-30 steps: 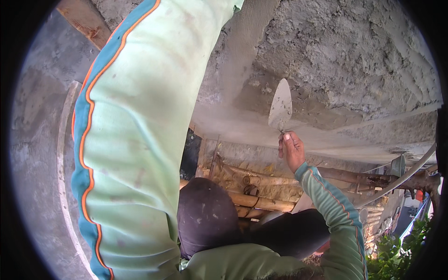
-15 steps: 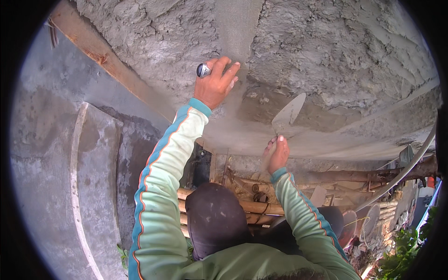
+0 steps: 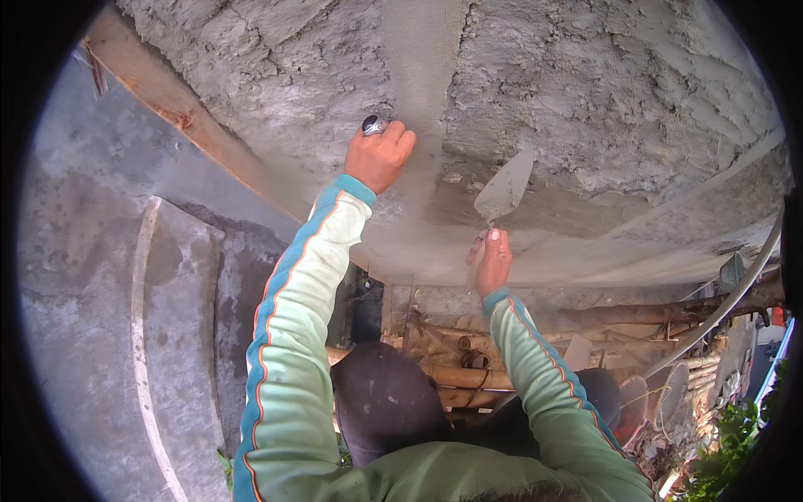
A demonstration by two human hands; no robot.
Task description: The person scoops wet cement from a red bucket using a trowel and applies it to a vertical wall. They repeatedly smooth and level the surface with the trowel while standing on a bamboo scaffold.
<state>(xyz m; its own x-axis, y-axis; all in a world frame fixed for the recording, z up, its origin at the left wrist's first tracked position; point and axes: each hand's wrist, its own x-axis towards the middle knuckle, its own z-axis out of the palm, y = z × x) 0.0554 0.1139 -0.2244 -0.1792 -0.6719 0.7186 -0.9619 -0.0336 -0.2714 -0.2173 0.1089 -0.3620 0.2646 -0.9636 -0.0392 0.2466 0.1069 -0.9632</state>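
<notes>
My right hand [image 3: 493,262] is closed round the handle of a pointed trowel [image 3: 505,187]. Its pale blade points up and to the right, close to the damp lower part of the mortar-coated wall [image 3: 577,92]. Higher and to the left, my left hand [image 3: 381,156] is closed against the wall beside a smooth vertical mortar band [image 3: 421,79]. Its fingers curl away from view, so whether they hold anything is hidden. A ring with a dark stone [image 3: 373,125] sits on one finger of that hand.
A wooden board [image 3: 171,109] runs along the wall's left edge. Grey concrete with a raised strip [image 3: 144,309] lies at left. Below me are bamboo poles [image 3: 468,376], and at right a log [image 3: 719,308], a curved pale strip [image 3: 736,293], round containers [image 3: 631,402] and green leaves [image 3: 732,443].
The fingers of my left hand have curled in from a more spread pose, and that hand sits slightly lower. My right hand has shifted the trowel a little to the left.
</notes>
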